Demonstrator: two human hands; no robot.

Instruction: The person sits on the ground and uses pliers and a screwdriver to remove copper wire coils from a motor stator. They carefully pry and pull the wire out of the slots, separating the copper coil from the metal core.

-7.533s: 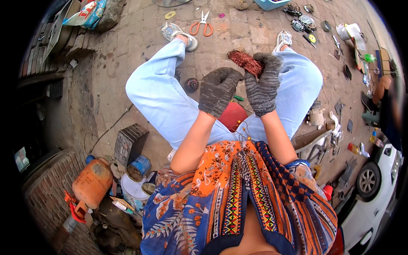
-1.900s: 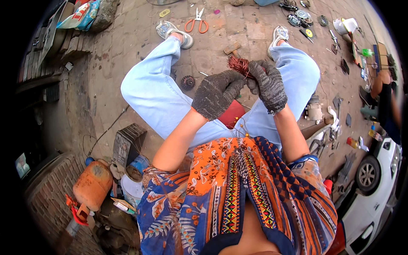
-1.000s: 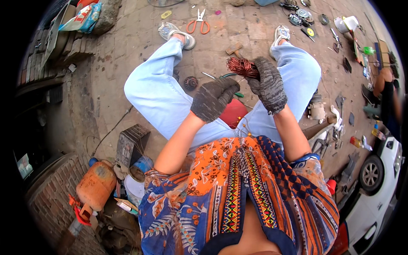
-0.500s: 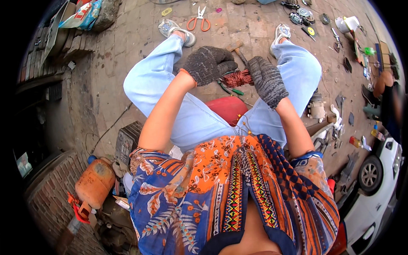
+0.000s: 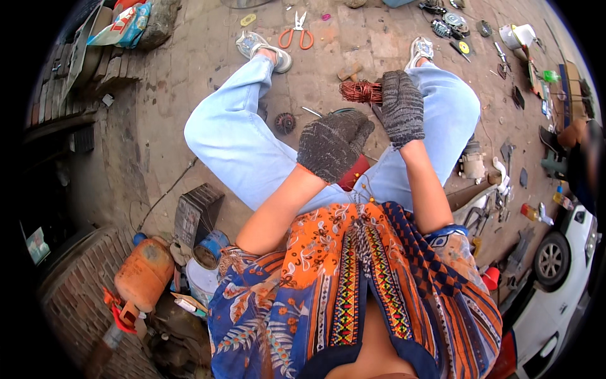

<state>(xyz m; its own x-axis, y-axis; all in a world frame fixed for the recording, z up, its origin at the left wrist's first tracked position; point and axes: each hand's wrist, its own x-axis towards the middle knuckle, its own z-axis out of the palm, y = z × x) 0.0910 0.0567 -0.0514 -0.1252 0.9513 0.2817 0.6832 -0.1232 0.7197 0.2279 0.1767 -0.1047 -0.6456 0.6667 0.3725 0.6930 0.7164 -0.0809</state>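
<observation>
My right hand point(image 5: 403, 108), in a dark knitted glove, is closed on a reddish copper wire bundle point(image 5: 360, 91), which sticks out leftward from my fingers. My gloved left hand point(image 5: 334, 144) is curled closed lower and to the left, between my legs; whether it holds anything is hidden. Behind it lie a thin tool point(image 5: 310, 111), mostly covered, and a red seat or pad point(image 5: 351, 178). A small wooden-handled tool point(image 5: 349, 69) is on the paving beyond the bundle. A dark finned round part point(image 5: 285, 123) sits by my left leg.
Orange-handled scissors point(image 5: 297, 35) lie beyond my feet. Scattered metal parts point(image 5: 451, 26) are at right, with a white car point(image 5: 550, 303) and another person point(image 5: 574, 148). An orange gas cylinder point(image 5: 144, 275), black battery point(image 5: 196, 215) and cans point(image 5: 210, 249) stand at left.
Since half a second ago, my left hand has come down and away from the bundle. My right hand has risen, lifting the bundle up and away from me.
</observation>
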